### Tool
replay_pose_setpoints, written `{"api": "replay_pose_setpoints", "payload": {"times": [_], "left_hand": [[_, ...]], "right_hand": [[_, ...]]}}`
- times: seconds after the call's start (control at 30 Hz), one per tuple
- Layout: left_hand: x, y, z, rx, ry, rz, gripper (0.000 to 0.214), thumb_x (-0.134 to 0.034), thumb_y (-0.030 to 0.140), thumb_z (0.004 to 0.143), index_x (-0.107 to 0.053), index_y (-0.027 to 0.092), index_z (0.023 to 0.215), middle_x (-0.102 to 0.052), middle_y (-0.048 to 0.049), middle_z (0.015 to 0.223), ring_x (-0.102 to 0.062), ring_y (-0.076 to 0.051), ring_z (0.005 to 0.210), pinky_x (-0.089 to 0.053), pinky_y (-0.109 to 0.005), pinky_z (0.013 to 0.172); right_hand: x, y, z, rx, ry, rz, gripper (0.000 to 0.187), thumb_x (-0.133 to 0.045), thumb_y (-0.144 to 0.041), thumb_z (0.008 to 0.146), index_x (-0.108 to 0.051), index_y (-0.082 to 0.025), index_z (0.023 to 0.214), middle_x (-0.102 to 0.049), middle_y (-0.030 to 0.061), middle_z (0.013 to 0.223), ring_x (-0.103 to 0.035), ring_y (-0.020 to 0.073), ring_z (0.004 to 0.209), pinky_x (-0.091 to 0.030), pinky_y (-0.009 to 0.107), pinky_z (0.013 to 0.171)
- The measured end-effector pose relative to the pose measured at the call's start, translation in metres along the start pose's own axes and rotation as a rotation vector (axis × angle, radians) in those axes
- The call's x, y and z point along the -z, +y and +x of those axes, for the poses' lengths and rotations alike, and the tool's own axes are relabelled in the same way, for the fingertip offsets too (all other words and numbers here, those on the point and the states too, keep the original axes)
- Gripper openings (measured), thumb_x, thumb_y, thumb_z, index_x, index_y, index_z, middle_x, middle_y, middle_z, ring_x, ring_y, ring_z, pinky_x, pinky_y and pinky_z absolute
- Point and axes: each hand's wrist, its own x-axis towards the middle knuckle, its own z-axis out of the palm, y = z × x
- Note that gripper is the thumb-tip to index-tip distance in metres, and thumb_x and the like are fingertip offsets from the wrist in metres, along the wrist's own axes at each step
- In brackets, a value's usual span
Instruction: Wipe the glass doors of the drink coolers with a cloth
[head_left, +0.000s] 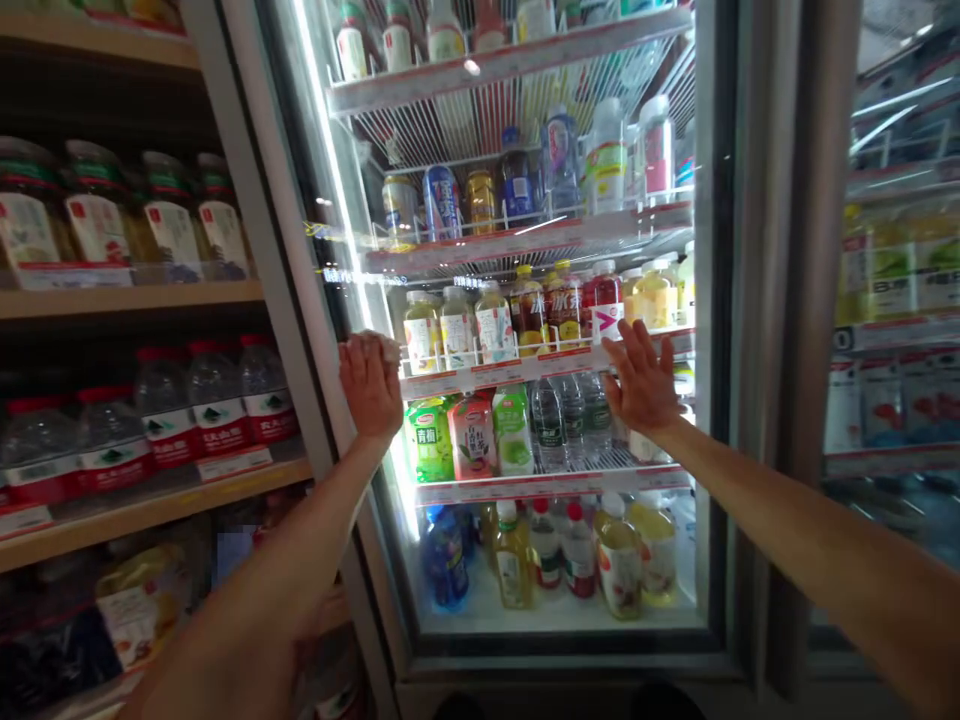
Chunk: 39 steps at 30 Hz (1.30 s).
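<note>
My left hand (373, 388) is raised against the left side of a glass cooler door (448, 645). Its fingers are bent over a pale, crumpled piece that looks like a cloth (391, 349), mostly hidden beneath them. Farther right, my right hand (642, 382) has its fingers spread, palm toward the glass, with nothing seen in it. Behind that hand, inside the cooler, stands a red bottle with a white label (604, 300). Several pale-labelled bottles (496, 325) line the same shelf to the right of my left hand.
Below are drink cartons (474, 438) and more bottles (513, 560). Cans (442, 203) stand on a higher shelf. At left, an open rack (150, 298) holds bottles with red caps (206, 385). The metal door frame (802, 330) borders another cooler section at right.
</note>
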Motion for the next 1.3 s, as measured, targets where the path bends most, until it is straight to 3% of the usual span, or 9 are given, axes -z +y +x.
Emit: {"api": "replay_pose_setpoints", "payload": {"times": [0.07,0.23,0.43,0.63,0.73,0.8,0.97,1.13,1.3], "left_hand": [[-0.001,0.0,-0.006,0.02,0.033,0.0,0.049,-0.032,0.036,0.092,-0.037,0.015,0.136,-0.026,-0.0124,0.149,-0.003,-0.022,0.141,-0.012,-0.047,0.114],[-0.011,0.019,-0.029,-0.406,-0.27,-0.077,0.041,-0.041,0.033,0.089,-0.048,0.023,0.128,-0.045,-0.0077,0.139,-0.018,-0.022,0.139,-0.019,-0.044,0.113],[0.008,-0.017,-0.072,-0.015,0.107,0.114,0.054,-0.038,0.024,0.09,-0.025,0.015,0.142,-0.019,-0.0167,0.15,-0.002,-0.024,0.14,-0.015,-0.053,0.112],[0.009,-0.002,-0.112,-0.51,-0.286,-0.008,0.053,-0.046,0.017,0.086,-0.037,0.034,0.135,-0.046,-0.0029,0.138,-0.026,-0.018,0.135,-0.02,-0.038,0.114],[0.016,-0.016,-0.106,-0.188,-0.054,0.12,0.06,-0.044,0.018,0.088,-0.02,0.026,0.143,-0.023,-0.0106,0.149,-0.013,-0.024,0.139,-0.018,-0.048,0.113],[0.018,-0.018,-0.107,-0.117,0.025,0.174,0.065,-0.043,0.017,0.088,-0.011,0.021,0.145,-0.012,-0.0133,0.151,-0.005,-0.026,0.139,-0.019,-0.051,0.111],[0.014,-0.005,-0.115,-0.704,-0.314,0.06,0.064,-0.044,0.012,0.087,-0.019,0.029,0.143,-0.03,-0.0039,0.147,-0.015,-0.02,0.138,-0.02,-0.041,0.114],[0.015,-0.008,-0.1,-0.155,0.013,0.153,0.068,-0.042,0.013,0.088,-0.007,0.022,0.145,-0.01,-0.0103,0.152,-0.002,-0.024,0.139,-0.017,-0.05,0.113],[0.009,0.006,-0.102,-0.677,-0.262,0.045,0.063,-0.044,0.011,0.085,-0.022,0.028,0.142,-0.027,-0.0035,0.148,-0.014,-0.021,0.138,-0.02,-0.041,0.114]], "right_hand": [[-0.001,0.001,0.0,-0.004,0.003,-0.003,0.066,-0.038,-0.031,0.088,-0.005,-0.029,0.145,-0.019,0.0055,0.151,-0.019,0.0268,0.138,-0.017,0.055,0.109],[-0.001,0.003,-0.001,0.012,-0.003,0.017,0.064,-0.038,-0.03,0.088,-0.009,-0.029,0.145,-0.02,0.0061,0.151,-0.02,0.0272,0.138,-0.017,0.055,0.109],[0.0,0.001,0.0,-0.017,-0.019,0.051,0.066,-0.039,-0.029,0.087,-0.007,-0.03,0.145,-0.016,0.0039,0.152,-0.018,0.0272,0.139,-0.012,0.054,0.11],[0.005,0.004,0.0,-0.01,-0.035,0.083,0.064,-0.038,-0.028,0.088,-0.01,-0.031,0.145,-0.015,0.0022,0.153,-0.02,0.0275,0.138,-0.014,0.054,0.11],[0.005,0.003,0.001,0.003,-0.024,0.092,0.061,-0.038,-0.029,0.088,-0.015,-0.03,0.144,-0.017,0.0031,0.152,-0.02,0.0265,0.138,-0.016,0.053,0.109],[0.004,-0.003,0.001,-0.012,0.012,0.098,0.059,-0.038,-0.029,0.088,-0.018,-0.029,0.144,-0.017,0.004,0.152,-0.019,0.0267,0.138,-0.015,0.053,0.11],[0.01,-0.022,-0.008,0.091,-0.033,0.129,0.059,-0.041,-0.026,0.088,-0.02,-0.03,0.143,-0.015,0.0035,0.153,-0.021,0.0247,0.138,-0.015,0.052,0.111],[0.02,-0.015,-0.033,0.071,-0.04,0.136,0.062,-0.045,-0.021,0.086,-0.022,-0.029,0.143,-0.016,0.0041,0.152,-0.021,0.0248,0.138,-0.014,0.05,0.112],[0.021,-0.02,-0.048,0.088,-0.094,0.176,0.058,-0.043,-0.02,0.086,-0.027,-0.026,0.141,-0.022,0.0059,0.151,-0.025,0.0233,0.137,-0.016,0.049,0.112]]}}
